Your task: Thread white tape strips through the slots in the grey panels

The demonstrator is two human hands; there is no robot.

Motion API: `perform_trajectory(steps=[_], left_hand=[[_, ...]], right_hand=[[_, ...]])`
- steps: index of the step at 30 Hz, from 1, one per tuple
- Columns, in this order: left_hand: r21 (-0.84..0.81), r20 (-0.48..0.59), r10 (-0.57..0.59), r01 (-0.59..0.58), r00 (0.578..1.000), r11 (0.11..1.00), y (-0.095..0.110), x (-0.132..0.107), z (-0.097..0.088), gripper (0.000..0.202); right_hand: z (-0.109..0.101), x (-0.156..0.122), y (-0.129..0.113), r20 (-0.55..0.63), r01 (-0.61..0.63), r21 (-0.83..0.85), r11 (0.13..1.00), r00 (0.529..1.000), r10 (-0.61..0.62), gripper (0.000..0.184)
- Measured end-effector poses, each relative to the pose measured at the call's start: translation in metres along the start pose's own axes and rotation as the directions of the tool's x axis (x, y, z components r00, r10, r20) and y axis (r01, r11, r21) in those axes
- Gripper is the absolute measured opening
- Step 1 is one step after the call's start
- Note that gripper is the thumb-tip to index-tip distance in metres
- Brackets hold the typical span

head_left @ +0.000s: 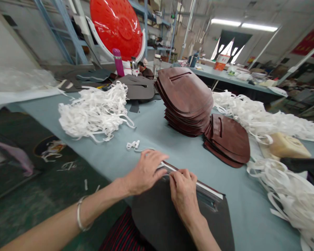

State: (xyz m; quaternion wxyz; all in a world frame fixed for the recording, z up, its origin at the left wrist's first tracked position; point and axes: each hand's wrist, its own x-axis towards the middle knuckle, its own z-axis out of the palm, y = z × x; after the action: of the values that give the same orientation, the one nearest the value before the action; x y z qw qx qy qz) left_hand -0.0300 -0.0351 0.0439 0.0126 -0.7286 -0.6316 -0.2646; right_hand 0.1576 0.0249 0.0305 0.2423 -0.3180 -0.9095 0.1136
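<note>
A dark leather-like panel lies with its grey-black side up at the table's front edge. Along its far edge runs a narrow white strip, above a slot. My left hand is at the strip's left end, thumb and fingers apart. Closed in a pinch, my right hand grips the white strip near its middle; the fingertips hide the exact spot. Just beyond my left hand, a small curl of white tape rests on the table.
Stacked brown panels and a lower stack stand beyond my right hand. Piles of white strips lie left and right on the blue-grey table. A yellowish block sits at right. A purple bottle stands behind.
</note>
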Motion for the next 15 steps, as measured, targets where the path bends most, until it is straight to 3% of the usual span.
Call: perform_trajectory(steps=[2,6,9,13,15], left_hand=[[-0.136,0.192,0.068,-0.042,0.979,0.990,0.022,-0.004,0.007,0.022],[-0.258,0.355,-0.004,0.103,0.935,0.961,0.031,-0.018,0.014,0.027],[-0.266,0.383,-0.052,0.164,0.922,0.950,0.029,-0.022,0.016,0.023],[-0.237,0.384,-0.206,0.311,0.900,0.920,0.030,-0.019,0.018,0.022],[-0.286,0.407,-0.230,0.362,0.884,0.887,0.030,-0.015,0.017,0.023]], right_hand=[[-0.005,-0.008,0.004,0.002,-0.056,-0.001,0.998,0.998,0.056,0.023],[-0.026,-0.047,0.030,0.149,-0.258,0.060,0.964,0.957,0.247,0.024],[-0.041,-0.077,0.048,0.229,-0.378,0.065,0.924,0.907,0.354,0.027],[-0.052,-0.098,0.063,0.217,-0.464,0.080,0.882,0.872,0.439,0.030],[-0.054,-0.102,0.067,0.211,-0.527,0.060,0.848,0.837,0.505,0.033]])
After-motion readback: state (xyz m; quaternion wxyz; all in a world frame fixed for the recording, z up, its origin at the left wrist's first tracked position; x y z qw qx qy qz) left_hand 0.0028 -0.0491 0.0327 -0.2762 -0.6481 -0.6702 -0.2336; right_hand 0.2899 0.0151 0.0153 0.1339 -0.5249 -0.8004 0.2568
